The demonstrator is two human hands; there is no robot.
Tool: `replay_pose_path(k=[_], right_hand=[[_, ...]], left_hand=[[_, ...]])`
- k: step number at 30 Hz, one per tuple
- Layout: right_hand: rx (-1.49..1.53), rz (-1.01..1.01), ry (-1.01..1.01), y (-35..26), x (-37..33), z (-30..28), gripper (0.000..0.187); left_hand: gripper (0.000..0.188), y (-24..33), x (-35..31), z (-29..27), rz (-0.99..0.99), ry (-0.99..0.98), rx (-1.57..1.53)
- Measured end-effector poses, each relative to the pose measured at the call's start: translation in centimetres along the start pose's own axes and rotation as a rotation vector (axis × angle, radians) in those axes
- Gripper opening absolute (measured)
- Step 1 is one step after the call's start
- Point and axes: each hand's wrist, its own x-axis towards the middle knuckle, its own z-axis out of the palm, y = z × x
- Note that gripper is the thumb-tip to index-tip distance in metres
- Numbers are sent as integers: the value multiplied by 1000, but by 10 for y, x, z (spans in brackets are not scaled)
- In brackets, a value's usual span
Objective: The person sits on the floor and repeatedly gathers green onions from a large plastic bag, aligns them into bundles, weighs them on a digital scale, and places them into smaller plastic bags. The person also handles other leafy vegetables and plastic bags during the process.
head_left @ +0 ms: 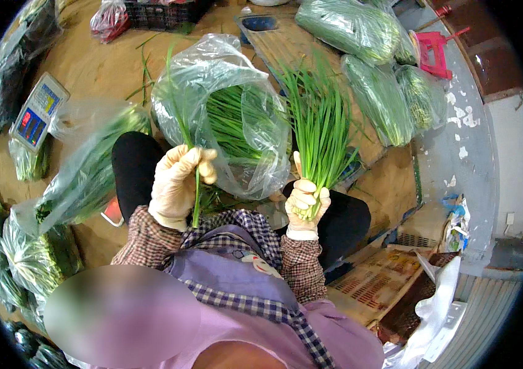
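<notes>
My gloved left hand (174, 187) pinches a thin strand of garlic chives (183, 126), its leaves pointing up and its cut end hanging below the fingers. In my gloved right hand (306, 208) is a thick bunch of garlic chives (320, 126), gripped around the pale stem ends with the green leaves fanning upward. Between and beyond both hands an opened clear plastic bag (191, 67) lies on the ground with more chives (231, 120) inside. The bunch in my right hand overlaps the bag's right edge.
Bagged greens (351, 27) lie at the far right by a pink stool (434, 54). More bagged vegetables (98, 163) line the left, near a digital scale display (39, 112). A wooden board (286, 40) lies beyond the bag. Cardboard (372, 286) is at lower right.
</notes>
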Motion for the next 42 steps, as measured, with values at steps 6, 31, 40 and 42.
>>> replay_pose_path(k=[6, 31, 40, 42], right_hand=[[17, 46, -194, 13, 0, 6, 89], [-346, 294, -246, 19, -27, -8, 61], [-261, 344, -274, 22, -26, -10, 70], [-268, 334, -242, 20, -26, -11, 79]], left_hand=[[34, -20, 1, -41, -483, -294, 2091], [26, -15, 68, 109, 719, -81, 2042], [34, -1, 66, 110, 237, -392, 1618], [36, 3, 65, 110, 111, -439, 1533]])
